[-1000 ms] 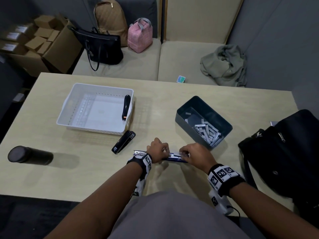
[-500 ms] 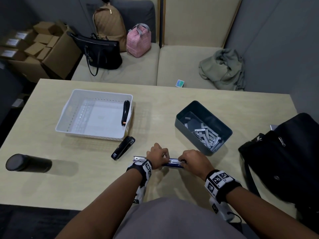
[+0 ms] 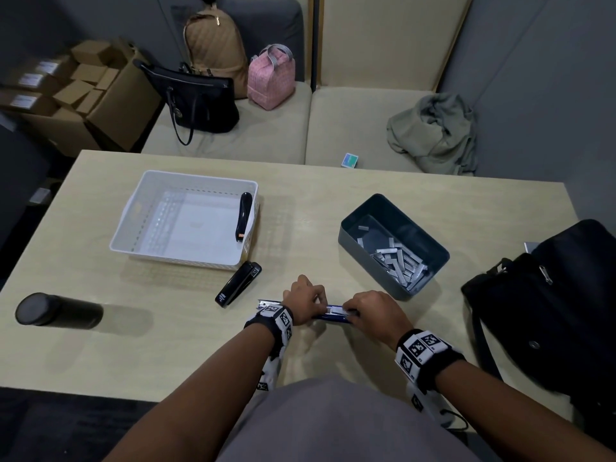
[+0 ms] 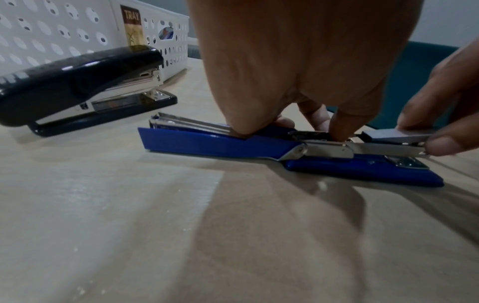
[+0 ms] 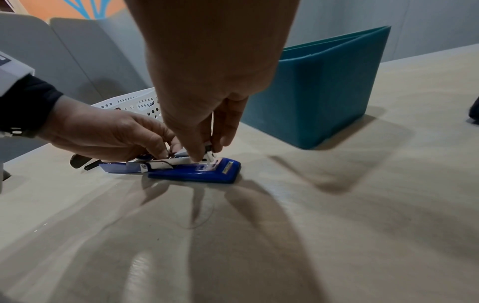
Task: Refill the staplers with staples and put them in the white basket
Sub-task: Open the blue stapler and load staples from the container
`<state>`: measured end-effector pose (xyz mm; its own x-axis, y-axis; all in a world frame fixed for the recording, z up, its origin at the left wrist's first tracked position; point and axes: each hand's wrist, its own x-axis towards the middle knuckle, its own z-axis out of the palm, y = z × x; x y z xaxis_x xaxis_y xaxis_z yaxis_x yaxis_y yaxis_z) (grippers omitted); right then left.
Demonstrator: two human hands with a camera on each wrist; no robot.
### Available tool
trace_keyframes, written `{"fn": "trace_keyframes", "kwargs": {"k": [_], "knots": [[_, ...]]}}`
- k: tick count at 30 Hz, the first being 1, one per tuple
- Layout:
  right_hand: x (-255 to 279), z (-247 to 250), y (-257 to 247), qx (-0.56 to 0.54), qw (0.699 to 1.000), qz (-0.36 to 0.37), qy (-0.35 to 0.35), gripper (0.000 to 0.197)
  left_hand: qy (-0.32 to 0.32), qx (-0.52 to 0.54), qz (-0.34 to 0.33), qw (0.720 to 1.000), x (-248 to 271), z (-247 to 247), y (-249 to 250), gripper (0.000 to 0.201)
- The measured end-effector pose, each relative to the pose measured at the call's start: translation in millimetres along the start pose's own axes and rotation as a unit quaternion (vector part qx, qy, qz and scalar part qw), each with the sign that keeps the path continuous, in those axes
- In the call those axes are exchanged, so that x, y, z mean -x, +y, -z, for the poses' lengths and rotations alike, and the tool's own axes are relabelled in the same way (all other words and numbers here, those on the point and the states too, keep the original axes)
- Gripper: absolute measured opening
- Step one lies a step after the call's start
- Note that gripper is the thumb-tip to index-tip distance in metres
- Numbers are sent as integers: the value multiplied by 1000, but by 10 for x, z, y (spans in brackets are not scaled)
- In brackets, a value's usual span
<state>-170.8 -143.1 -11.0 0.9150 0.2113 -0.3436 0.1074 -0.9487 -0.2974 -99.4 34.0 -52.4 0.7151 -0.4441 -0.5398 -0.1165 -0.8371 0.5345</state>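
Observation:
A blue stapler [image 3: 333, 315] [image 4: 259, 143] [image 5: 197, 172] lies flat and folded wide apart on the table near the front edge. My left hand [image 3: 305, 303] [image 5: 108, 135] holds it down, fingertips curled into the staple channel. My right hand [image 3: 370, 311] [image 4: 445, 123] pinches a grey strip of staples [image 4: 399, 135] over the metal magazine at the stapler's right end. A black stapler [image 3: 238, 283] [image 4: 77, 86] lies closed beside the white basket [image 3: 133, 208] [image 4: 64, 26]. Another black stapler [image 3: 243, 216] lies inside the basket by its right wall.
A dark teal bin [image 3: 353, 228] [image 5: 324, 92] holding several staple strips [image 3: 400, 265] stands right of my hands. A black cylinder [image 3: 56, 311] lies at the left. A black bag [image 3: 550, 311] covers the table's right end. Bags and clothing sit on the bench behind.
Both hands have stayed on the blue stapler in the same place. Only the head view has shifted a little.

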Motion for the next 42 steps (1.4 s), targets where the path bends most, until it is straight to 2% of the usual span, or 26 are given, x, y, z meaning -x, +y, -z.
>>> {"fn": "trace_keyframes", "kwargs": {"k": [13, 19, 25, 33, 42], "knots": [[12, -48, 28, 0, 1000, 2, 8, 20, -9, 3, 4, 1000, 1, 16, 6, 14], [-27, -60, -9, 23, 1000, 5, -16, 26, -18, -5, 0, 1000, -13, 30, 8, 13], [18, -125, -16, 23, 999, 26, 19, 18, -39, 3, -1, 999, -52, 50, -38, 13], [-40, -98, -30, 10, 1000, -2, -15, 23, -49, 0, -4, 999, -93, 43, -72, 14], [-90, -146, -27, -10, 1000, -15, -17, 21, -55, 0, -9, 998, -118, 46, -110, 14]]}}
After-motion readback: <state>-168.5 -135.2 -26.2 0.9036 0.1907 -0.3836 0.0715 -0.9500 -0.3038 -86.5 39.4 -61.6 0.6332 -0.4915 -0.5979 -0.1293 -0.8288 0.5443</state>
